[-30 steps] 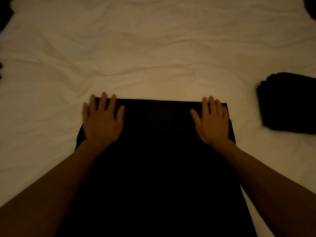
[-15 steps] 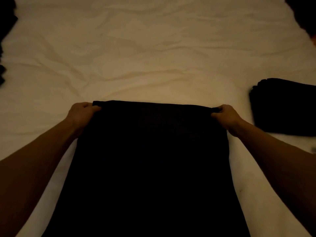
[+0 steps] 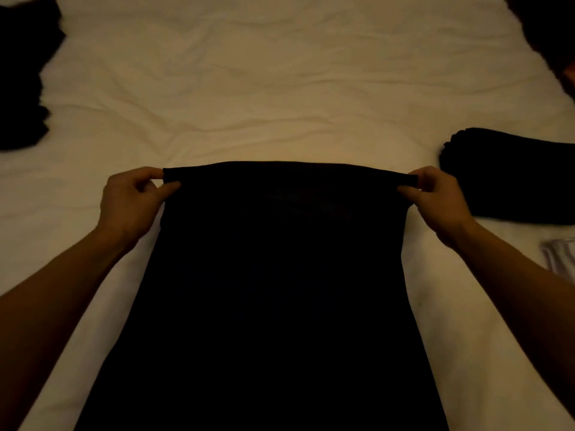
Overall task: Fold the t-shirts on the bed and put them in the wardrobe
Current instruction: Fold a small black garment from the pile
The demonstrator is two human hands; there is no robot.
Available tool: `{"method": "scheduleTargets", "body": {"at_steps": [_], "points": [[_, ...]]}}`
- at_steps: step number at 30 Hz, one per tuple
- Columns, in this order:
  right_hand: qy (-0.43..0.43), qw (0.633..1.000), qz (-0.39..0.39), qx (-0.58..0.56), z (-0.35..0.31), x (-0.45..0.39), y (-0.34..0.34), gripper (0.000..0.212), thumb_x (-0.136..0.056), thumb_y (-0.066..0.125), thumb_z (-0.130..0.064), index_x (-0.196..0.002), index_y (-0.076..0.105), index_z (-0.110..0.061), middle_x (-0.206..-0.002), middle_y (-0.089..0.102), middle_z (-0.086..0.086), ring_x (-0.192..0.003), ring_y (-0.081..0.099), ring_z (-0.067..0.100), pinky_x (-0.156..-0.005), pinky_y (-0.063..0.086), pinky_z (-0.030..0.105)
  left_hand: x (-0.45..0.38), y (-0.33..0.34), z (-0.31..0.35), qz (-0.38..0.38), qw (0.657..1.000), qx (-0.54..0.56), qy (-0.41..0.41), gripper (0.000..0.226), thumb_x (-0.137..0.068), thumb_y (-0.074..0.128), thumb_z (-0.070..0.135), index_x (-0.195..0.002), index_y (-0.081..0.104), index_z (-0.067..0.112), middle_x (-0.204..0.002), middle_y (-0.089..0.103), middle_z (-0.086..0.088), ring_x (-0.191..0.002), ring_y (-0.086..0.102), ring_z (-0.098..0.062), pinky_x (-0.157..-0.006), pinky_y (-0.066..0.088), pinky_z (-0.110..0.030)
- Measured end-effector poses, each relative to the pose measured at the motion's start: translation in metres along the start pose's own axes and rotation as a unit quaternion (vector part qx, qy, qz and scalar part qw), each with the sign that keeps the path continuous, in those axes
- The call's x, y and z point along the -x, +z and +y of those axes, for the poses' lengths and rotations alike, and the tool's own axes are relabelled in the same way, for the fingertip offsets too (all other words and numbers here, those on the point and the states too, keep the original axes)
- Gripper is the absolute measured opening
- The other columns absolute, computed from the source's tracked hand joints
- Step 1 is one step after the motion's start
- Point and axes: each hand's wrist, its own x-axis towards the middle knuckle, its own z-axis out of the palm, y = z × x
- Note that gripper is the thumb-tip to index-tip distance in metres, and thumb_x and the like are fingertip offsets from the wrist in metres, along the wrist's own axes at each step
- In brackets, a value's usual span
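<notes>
You have one view only, a wide-angle camera worn on your head, looking forward and steeply down across the bed (image 3: 280, 88). It sits close: your forearms enter from both lower corners and the black t-shirt (image 3: 280, 290) fills the lower centre. The far mattress edge lies beyond the frame.

A creased white sheet (image 3: 280, 88) fills most of the view, its wrinkles running mostly crosswise in the dim, yellowish light. At the right edge, low on the sheet, lies a small pale thing (image 3: 560, 256) with faint lines across it, cut off by the frame and too dim to identify. A dark shape (image 3: 541, 32) fills the top right corner with a small orange patch at its lower edge, and a ragged dark heap (image 3: 18, 82) lies at the far left; neither can be made out.
</notes>
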Motion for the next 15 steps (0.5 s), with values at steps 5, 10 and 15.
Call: {"method": "scheduleTargets", "body": {"at_steps": [5, 10, 15], "points": [[-0.042, 0.999, -0.020, -0.016, 0.010, 0.053, -0.017, 0.008, -0.093, 0.064, -0.009, -0.094, 0.062, -0.016, -0.103, 0.064, 0.018, -0.071, 0.067, 0.016, -0.060, 0.052, 0.021, 0.052, -0.021, 0.008, -0.049, 0.997, 0.060, -0.026, 0.010, -0.093, 0.062, 0.003, -0.098, 0.064, 0.012, -0.053, 0.064, 0.003, -0.042, 0.053, -0.006, -0.045, 0.040, -0.012], [-0.011, 0.995, -0.022, -0.099, 0.030, 0.111, -0.015, 0.013, -0.088, 0.067, -0.020, -0.098, 0.061, -0.013, -0.097, 0.062, 0.009, -0.084, 0.073, 0.025, -0.072, 0.060, 0.026, 0.093, -0.032, -0.007, -0.067, 0.991, 0.098, -0.055, 0.016, -0.096, 0.057, 0.003, -0.092, 0.063, 0.018, -0.068, 0.073, 0.005, -0.047, 0.061, -0.009, -0.045, 0.042, -0.011], [0.000, 0.998, -0.002, -0.059, 0.069, 0.161, 0.000, 0.015, -0.090, 0.067, -0.009, -0.092, 0.062, -0.023, -0.098, 0.066, -0.003, -0.091, 0.069, 0.018, -0.080, 0.058, 0.026, 0.126, -0.034, -0.045, -0.061, 0.995, 0.060, -0.060, 0.021, -0.093, 0.060, 0.003, -0.089, 0.065, 0.022, -0.064, 0.069, -0.003, -0.055, 0.065, -0.013, -0.066, 0.052, -0.027]]}}
